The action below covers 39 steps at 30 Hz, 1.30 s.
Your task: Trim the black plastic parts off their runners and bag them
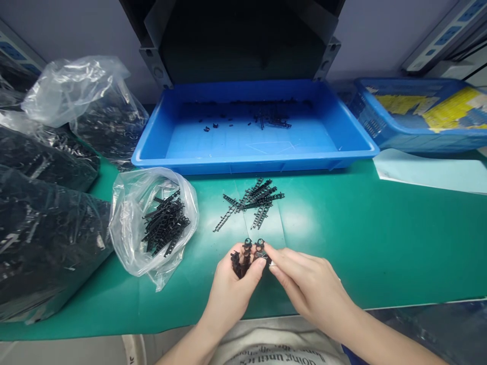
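Observation:
Close to the table's front edge, my left hand (233, 286) is closed around several black plastic strips (247, 252) with small rings along them; their ends stick up between thumb and fingers. From the right, my right hand (312, 280) pinches the side of one ringed strip (260, 248), its fingertips near my left thumb. A small light spot shows at the right fingertips, too small to name. Just beyond both hands lies a loose pile of similar black strips (262, 197) on the green table mat (342, 223).
An open clear plastic bag (124, 223) of black strips stands left of the pile. Large filled bags (45, 243) crowd the far left. Behind is a blue tray (228, 165) with scattered black pieces. A blue basket (418, 139) and pale paper (429, 170) are at the right.

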{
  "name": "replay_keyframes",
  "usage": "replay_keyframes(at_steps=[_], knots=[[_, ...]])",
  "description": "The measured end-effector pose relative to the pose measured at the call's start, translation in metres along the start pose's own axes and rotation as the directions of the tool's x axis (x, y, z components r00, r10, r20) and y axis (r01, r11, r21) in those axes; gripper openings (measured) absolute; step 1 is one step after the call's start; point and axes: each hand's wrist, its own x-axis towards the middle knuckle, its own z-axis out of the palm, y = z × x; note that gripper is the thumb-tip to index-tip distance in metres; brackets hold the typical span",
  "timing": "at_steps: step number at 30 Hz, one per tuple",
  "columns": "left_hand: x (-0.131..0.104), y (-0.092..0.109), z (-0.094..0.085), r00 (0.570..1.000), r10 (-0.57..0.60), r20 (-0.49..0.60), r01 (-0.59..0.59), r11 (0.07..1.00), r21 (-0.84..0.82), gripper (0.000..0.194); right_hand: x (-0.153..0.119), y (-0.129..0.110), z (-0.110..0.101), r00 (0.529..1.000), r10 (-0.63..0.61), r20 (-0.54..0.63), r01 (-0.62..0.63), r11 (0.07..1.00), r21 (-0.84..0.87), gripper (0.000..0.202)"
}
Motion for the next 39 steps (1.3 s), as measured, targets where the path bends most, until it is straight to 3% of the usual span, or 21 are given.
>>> replay_keyframes(at_steps=[7, 13, 18, 23, 30, 35, 39], knots=[[0.000, 0.000, 0.004, 0.999, -0.042, -0.033, 0.039, 0.997, -0.066, 0.021, -0.001, 0.000, 0.007, 0.999, 0.025, -0.031, -0.024, 0.999, 0.035, 0.034], [0.003, 0.000, -0.001, 0.998, -0.063, 0.000, 0.063, 0.994, -0.087, 0.024, 0.022, 0.030, 0.002, 0.984, 0.162, -0.076, -0.162, 0.987, 0.004, 0.031], [-0.001, 0.003, -0.003, 0.998, -0.059, -0.008, 0.055, 0.974, -0.221, 0.022, 0.059, 0.051, -0.008, 0.985, 0.104, 0.141, -0.072, 0.974, -0.214, 0.026], [0.001, 0.002, -0.009, 0.994, -0.093, -0.060, 0.081, 0.980, -0.182, 0.030, 0.073, 0.051, -0.015, 0.961, 0.098, 0.259, 0.017, 0.912, -0.409, 0.019], [0.011, 0.000, -0.012, 0.994, 0.008, -0.109, -0.023, 0.990, -0.137, 0.022, 0.052, 0.055, -0.015, 0.949, 0.013, 0.314, 0.085, 0.951, -0.296, 0.015], [0.011, -0.001, -0.011, 0.992, 0.039, -0.119, -0.051, 0.994, -0.098, 0.026, 0.043, 0.061, -0.018, 0.976, 0.079, 0.203, -0.038, 0.980, -0.196, 0.014], [0.009, -0.002, -0.009, 0.992, 0.025, -0.124, -0.028, 0.999, -0.023, 0.032, 0.050, 0.065, -0.018, 0.965, 0.112, 0.238, -0.066, 0.979, -0.195, 0.026]])
